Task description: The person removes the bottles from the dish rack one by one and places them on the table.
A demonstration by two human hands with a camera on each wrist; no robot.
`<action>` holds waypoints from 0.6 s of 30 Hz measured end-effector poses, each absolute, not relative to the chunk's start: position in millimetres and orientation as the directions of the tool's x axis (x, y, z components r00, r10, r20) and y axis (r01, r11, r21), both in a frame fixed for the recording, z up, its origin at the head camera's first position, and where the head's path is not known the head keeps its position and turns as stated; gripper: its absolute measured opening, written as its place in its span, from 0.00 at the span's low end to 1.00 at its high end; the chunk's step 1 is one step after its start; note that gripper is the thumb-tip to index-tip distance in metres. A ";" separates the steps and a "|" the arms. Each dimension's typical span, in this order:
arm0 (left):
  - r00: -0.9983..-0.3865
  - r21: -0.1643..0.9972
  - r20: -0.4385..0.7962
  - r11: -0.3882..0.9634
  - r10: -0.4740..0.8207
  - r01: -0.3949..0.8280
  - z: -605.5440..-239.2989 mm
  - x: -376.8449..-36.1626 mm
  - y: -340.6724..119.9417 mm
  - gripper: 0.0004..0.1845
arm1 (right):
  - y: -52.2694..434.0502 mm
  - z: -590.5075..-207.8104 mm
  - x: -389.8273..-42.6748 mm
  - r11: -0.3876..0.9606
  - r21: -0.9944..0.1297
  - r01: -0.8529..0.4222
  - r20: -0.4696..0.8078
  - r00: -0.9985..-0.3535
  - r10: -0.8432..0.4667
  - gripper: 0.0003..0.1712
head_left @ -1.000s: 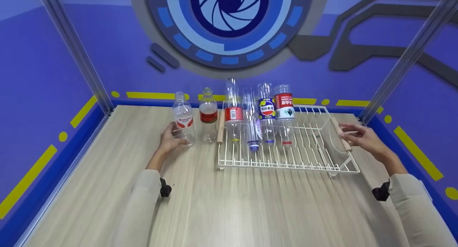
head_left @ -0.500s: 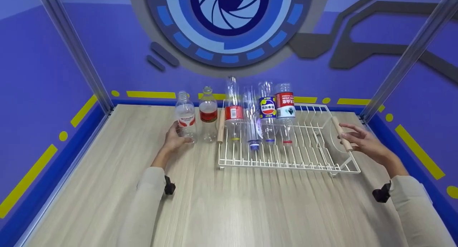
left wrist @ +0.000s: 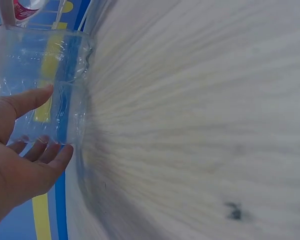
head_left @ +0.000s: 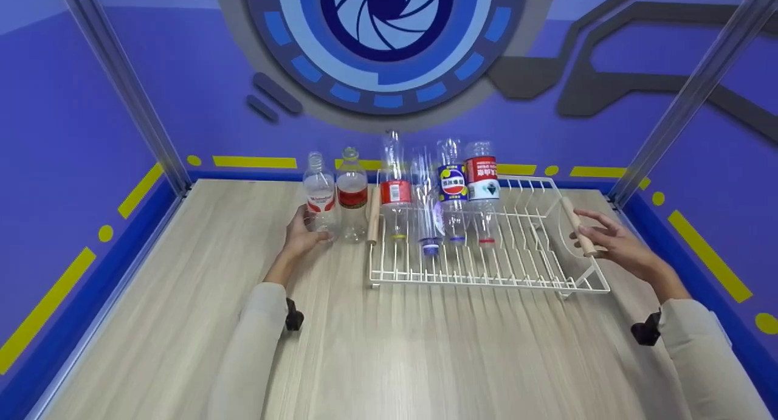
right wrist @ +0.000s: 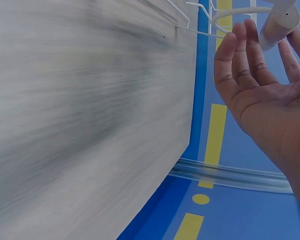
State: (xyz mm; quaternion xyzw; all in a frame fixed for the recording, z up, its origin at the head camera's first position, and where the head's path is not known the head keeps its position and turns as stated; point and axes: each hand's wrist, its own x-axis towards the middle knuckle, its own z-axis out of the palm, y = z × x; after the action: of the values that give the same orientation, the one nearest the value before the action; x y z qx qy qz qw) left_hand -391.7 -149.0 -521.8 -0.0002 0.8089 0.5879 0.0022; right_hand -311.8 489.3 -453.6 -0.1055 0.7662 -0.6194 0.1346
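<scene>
My left hand [head_left: 305,234] holds the lower part of a clear plastic bottle [head_left: 320,192] with a red and white label. The left wrist view shows its thumb across the clear bottle wall [left wrist: 65,55] and the fingers on the other side. Close to its right stands another clear plastic bottle [head_left: 352,195] with a dark red label. My right hand [head_left: 617,240] is at the right wooden handle [head_left: 578,227] of a white wire rack [head_left: 486,283], its thumb against the handle. In the right wrist view the fingers [right wrist: 260,70] extend loosely past the handle end [right wrist: 285,22].
Several clear bottles stand upside down in the rack's left part, among them one with a red label [head_left: 396,192], one with a blue label [head_left: 453,183] and a red-and-white one [head_left: 483,177]. Blue walls [head_left: 152,92] enclose the wooden table [head_left: 389,353].
My left hand has moved right with its bottle, bringing it beside the dark-red-labelled one. My right hand has shifted slightly at the rack's handle; the rack has stayed in place.
</scene>
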 end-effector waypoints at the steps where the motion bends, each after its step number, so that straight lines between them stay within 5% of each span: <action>1: -1.000 0.952 -0.002 0.307 0.001 -0.002 -521.6 -391.7 -149.0 0.47 | 489.2 -453.4 -311.7 0.209 -0.978 0.005 -0.075 -0.942 -0.328 0.26; 18: -1.000 0.947 -0.014 0.320 -0.010 -0.016 -515.7 -378.2 -166.2 0.42 | 486.7 -451.5 -310.2 0.292 -0.956 -0.004 -0.089 -0.949 -0.303 0.27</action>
State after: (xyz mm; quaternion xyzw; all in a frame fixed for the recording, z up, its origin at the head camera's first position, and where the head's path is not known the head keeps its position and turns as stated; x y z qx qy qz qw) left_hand -378.2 -166.2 -515.7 -0.0079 0.8125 0.5829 0.0028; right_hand -310.2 486.7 -451.5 -0.0967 0.7935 -0.5872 0.1275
